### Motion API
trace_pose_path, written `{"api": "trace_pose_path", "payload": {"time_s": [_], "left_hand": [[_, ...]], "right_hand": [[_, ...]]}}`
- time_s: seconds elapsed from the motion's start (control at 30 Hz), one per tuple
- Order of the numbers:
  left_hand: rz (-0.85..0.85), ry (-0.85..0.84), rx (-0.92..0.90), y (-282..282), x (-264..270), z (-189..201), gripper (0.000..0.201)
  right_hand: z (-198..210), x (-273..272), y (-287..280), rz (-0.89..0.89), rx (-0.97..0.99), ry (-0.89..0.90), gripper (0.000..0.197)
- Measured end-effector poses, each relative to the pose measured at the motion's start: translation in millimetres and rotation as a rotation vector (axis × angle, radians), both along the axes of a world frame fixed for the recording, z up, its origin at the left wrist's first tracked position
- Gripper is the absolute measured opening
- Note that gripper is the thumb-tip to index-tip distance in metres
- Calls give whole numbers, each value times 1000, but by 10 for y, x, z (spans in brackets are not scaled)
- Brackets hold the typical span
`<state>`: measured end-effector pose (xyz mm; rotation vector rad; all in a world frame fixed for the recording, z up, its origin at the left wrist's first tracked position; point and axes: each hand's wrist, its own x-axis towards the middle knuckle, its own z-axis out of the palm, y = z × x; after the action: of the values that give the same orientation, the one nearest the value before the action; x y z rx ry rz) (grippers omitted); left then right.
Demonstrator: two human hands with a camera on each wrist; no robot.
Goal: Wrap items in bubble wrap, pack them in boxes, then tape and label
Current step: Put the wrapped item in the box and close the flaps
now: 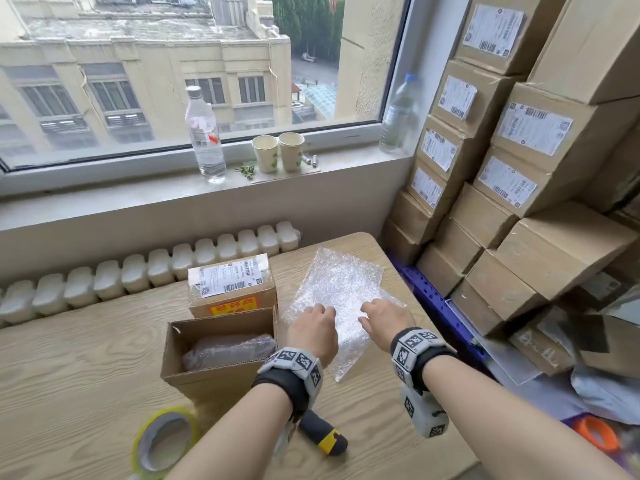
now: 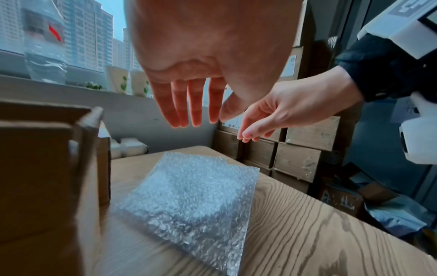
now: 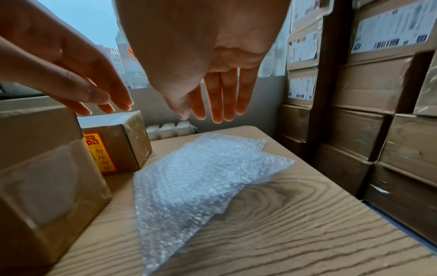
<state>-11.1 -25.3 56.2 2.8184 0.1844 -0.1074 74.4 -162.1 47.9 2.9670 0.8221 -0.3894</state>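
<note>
- A sheet of bubble wrap point(image 1: 341, 299) lies flat on the wooden table point(image 1: 69, 358), on its right half, with another sheet's corner showing beneath it on the right edge.
- Both hands hang above the wrap's near end, side by side and apart from each other; in the wrist views they are clear of it, not touching.
- The left hand point(image 1: 313, 330) is palm down with its fingers point(image 2: 196, 104) straight and loosely spread, holding nothing.
- The right hand point(image 1: 386, 320) is likewise palm down, its fingers point(image 3: 222, 97) extended and close together, also holding nothing.
- Just left of the wrap stands an open cardboard box point(image 1: 221, 355) with a bubble-wrapped item point(image 1: 230, 349) lying inside.
- Beyond that box, touching it, sits a sealed box point(image 1: 232, 287) bearing a shipping label and a red and yellow sticker.
- Near the table's front edge lie a roll of tape point(image 1: 166, 443) and a black and yellow tool handle point(image 1: 323, 433), under the left forearm.
- Stacked labelled cartons point(image 1: 519, 168) fill the right side.
- On the far windowsill point(image 1: 104, 188) stand a water bottle point(image 1: 204, 133) and two paper cups point(image 1: 278, 152).
</note>
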Motion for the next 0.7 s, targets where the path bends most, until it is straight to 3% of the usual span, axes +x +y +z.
{"api": "trace_pose_path", "payload": {"time_s": [0.2, 0.33, 0.57, 0.7], "left_hand": [[94, 228, -59, -214, 271, -420, 32], [87, 315, -144, -272, 351, -681, 38], [45, 324, -173, -347, 461, -891, 48], [64, 317, -175, -361, 504, -966, 51]], "right_hand": [[-445, 400, -224, 85, 28, 173, 41], [-654, 540, -300, 201, 33, 194, 46], [-869, 731, -342, 301, 50, 175, 43], [-892, 791, -341, 282, 105, 194, 29]]}}
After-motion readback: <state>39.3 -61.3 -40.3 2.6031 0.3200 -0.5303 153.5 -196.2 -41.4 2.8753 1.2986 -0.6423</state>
